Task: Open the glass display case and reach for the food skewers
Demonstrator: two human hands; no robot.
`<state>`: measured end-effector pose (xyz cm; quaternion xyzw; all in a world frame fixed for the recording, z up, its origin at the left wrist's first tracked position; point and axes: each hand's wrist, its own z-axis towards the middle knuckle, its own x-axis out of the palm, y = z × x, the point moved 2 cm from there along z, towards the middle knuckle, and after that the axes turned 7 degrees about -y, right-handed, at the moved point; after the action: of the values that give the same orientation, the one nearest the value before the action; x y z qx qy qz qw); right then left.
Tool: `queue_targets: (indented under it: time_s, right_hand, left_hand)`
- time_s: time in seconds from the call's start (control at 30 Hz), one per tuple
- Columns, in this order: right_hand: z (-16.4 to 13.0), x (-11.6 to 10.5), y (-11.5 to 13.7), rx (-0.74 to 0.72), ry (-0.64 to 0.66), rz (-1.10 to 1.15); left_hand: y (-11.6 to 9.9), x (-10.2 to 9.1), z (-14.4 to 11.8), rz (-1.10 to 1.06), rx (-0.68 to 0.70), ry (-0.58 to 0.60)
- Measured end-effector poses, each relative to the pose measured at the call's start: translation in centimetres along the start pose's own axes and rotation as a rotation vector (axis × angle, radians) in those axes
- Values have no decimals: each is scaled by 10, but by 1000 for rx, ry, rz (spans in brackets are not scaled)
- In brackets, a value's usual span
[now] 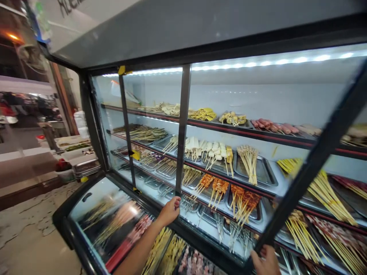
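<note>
Both hands on the glazing of the skewer case (172,30).

- Door (315,152): its dark frame runs slanted across the right half of the view, from the case's upper right corner down to the lower front edge. The pane looks tilted out of line with the others. I judge the step in hand to be handling this door, mid-travel.
- Post (182,126): upright, centre of the case front, between two panes.
- Left hand (171,211): fingers curled round the foot of the post, closed on it, arm coming up from the bottom edge.
- Right hand (265,261): at the foot of the door frame, fingers wrapped on it as far as I can see; partly cut off by the picture's bottom edge.

Judgement: any further move of the door calls for the frame to be brought square with its track, the left hand steadying the post, with the force kept along the track and not against the glass.

Surroundings:
- Shelves (229,131), in tiers behind the glass, carry steel trays (258,170) of skewers (249,162); stick ends point towards the front, close behind the pane.
- Lower lid (100,214), curved glass, at the case's front left corner, more skewers beneath.
- Yellow tape (121,70) on the left pane's frame.
- Tubs (74,151) on the ground beyond the case's left end, well apart.
</note>
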<state>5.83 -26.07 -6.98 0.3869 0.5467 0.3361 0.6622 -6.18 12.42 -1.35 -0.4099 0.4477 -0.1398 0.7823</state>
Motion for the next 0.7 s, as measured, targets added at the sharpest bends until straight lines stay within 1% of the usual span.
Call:
queue_targets:
  time_s: [0.1,0.17,0.23,0.27,0.33,0.37,0.43,0.5,0.57,0.63,0.7]
  right_hand:
    - [-26,34,35,-113,87,73]
    - [-37,55,54,-178,125,99]
    - [-42,70,67,-265,189,160]
    - [-43,75,71,-298,235,201]
    - [-43,79,70,-316,382,312]
    - [-43,78,65,-297,455,363]
    - [-43,71,49,-221,542,432]
    - [-39,59,29,-111,560,450]
    - [-27,44,12,-1,533,456]
    - [-4,29,4,86,468,484]
    - [25,19,6,156,397,537]
  left_hand:
    - [-23,12,-9,-70,37,212]
    - [-47,24,-16,-97,76,316]
    - [-76,39,-26,-110,130,414]
    - [-91,48,-31,-111,163,470]
    - [-122,68,-44,-97,262,568]
    - [-137,79,-51,-76,324,595]
    - [-162,101,-63,-3,443,623]
    - [-181,125,-68,108,513,605]
    - [-196,149,-64,218,530,526]
    - [-208,172,-51,311,516,362]
    - [-219,193,-34,404,462,187]
